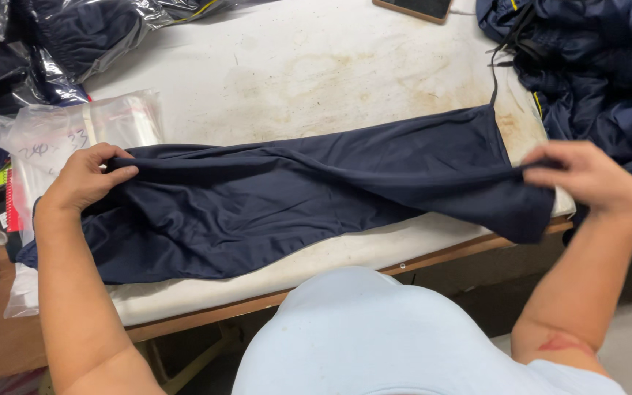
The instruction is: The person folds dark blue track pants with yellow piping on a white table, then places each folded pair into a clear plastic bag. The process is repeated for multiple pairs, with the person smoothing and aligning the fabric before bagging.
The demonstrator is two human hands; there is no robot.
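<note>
I'm mid-fold on the navy garment [294, 197] lying across the near table [316, 66], my left hand [85, 179] and right hand [587, 179] each pinching its folded edge, which next, I judge, needs laying flat and even.

- One view only, from the person's head, facing steeply down and forward.
- Close over the table [316, 80], its near edge and the person's chest low in frame.
</note>
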